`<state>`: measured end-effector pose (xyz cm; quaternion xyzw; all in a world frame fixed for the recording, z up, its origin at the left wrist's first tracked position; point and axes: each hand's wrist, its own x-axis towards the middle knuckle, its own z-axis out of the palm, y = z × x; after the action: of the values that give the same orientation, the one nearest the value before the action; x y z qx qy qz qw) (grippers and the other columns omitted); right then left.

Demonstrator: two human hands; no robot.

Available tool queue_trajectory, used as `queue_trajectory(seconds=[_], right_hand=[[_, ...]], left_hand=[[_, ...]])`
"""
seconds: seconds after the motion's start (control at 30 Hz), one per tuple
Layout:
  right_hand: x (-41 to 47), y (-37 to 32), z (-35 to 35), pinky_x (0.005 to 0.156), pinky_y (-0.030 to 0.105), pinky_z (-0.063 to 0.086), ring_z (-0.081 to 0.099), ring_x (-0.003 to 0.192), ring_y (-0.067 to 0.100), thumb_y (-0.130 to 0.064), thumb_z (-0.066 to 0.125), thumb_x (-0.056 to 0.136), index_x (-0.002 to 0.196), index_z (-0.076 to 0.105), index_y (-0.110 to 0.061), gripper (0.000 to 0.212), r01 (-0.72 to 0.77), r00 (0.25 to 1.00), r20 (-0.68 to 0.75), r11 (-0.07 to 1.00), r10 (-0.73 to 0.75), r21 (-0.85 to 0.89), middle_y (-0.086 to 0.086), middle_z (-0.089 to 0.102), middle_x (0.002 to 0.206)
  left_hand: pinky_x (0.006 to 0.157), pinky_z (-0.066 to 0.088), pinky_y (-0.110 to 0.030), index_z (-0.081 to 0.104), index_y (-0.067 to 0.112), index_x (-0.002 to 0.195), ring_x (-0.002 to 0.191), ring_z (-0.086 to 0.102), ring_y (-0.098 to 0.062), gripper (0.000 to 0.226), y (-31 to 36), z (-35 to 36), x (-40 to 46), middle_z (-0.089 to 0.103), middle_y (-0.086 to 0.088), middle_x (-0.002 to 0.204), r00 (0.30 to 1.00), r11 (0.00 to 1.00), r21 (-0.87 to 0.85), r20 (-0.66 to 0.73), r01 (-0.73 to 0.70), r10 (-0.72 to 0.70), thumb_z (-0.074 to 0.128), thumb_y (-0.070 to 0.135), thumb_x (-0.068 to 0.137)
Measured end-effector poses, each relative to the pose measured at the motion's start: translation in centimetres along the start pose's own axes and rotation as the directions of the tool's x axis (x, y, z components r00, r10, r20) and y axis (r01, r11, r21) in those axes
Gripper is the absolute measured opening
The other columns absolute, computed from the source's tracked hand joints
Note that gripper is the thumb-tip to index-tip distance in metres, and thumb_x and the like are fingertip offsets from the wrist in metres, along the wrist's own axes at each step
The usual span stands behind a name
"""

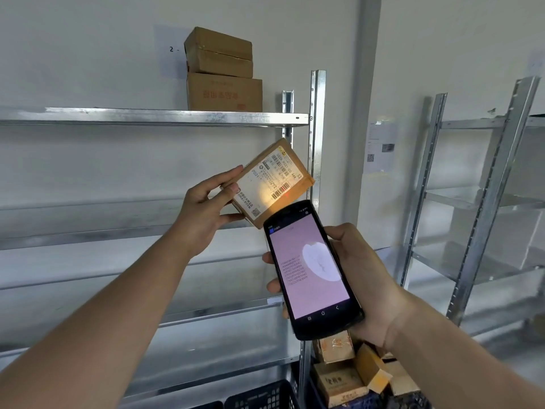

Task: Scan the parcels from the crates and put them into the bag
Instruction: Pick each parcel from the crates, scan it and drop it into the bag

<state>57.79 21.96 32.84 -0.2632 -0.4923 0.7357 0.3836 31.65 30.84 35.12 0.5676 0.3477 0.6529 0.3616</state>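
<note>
Left hand (203, 208) up at chest height, grip pinching a small cardboard parcel (272, 183) by its left end, thumb on the label face, fingers curled behind. Parcel tilted, raised in the air in front of the middle shelf (88, 237) of the metal rack (317, 128), white shipping label turned toward the camera, barcode at the lower right edge lit by a warm glow with a red dot. Forearm stretched in from the lower left, wrist bent back.

Just below and right of the parcel, nearly touching its lower corner: handheld scanner (312, 270), top end aimed at the barcode, pinkish screen showing rows of numbers. Right hand (362, 278) wrapped round the scanner from the right side, grip closed on it, fingertips peeking past its left edge, forearm coming in from the lower right.

Up on the top shelf (147, 116), near its right end: stacked brown boxes (222, 72). Down at the bottom, more parcels (348, 370) heaped in a dark crate (259, 397) beside the rack's post. Far right, a second metal rack (486, 178); on the wall between, a posted sheet (380, 149).
</note>
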Motion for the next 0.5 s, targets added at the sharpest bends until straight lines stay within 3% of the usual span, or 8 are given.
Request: queue_trajectory(seconds=[0.3, 0.5], right_hand=[[-0.7, -0.3, 0.3, 0.082, 0.047, 0.060, 0.074, 0.099, 0.038, -0.056, 0.037, 0.103, 0.129, 0.076, -0.017, 0.061, 0.009, 1.000, 0.012, 1.000, -0.009, 0.016, 0.021, 0.073, 0.128], [-0.2, -0.8, 0.8, 0.072, 0.044, 0.063, 0.074, 0.094, 0.035, -0.053, 0.029, 0.108, 0.132, 0.070, -0.016, 0.059, 0.194, 0.968, -0.159, 0.981, -0.193, -0.012, 0.019, 0.074, 0.118]], left_hand=[[0.092, 0.062, -0.058, 0.073, 0.028, 0.133, 0.128, 0.064, -0.033, 0.035, 0.6, 0.2, -0.6, 0.071, -0.009, 0.132, 1.000, 1.000, -0.005, -0.018, -0.026, 0.026, 0.063, 0.012, 0.103], [0.093, 0.059, -0.066, 0.069, 0.030, 0.138, 0.124, 0.067, -0.035, 0.038, 1.0, 0.8, -2.1, 0.072, -0.008, 0.132, 0.994, 0.996, -0.088, -0.105, 0.001, -0.010, 0.063, 0.015, 0.104]])
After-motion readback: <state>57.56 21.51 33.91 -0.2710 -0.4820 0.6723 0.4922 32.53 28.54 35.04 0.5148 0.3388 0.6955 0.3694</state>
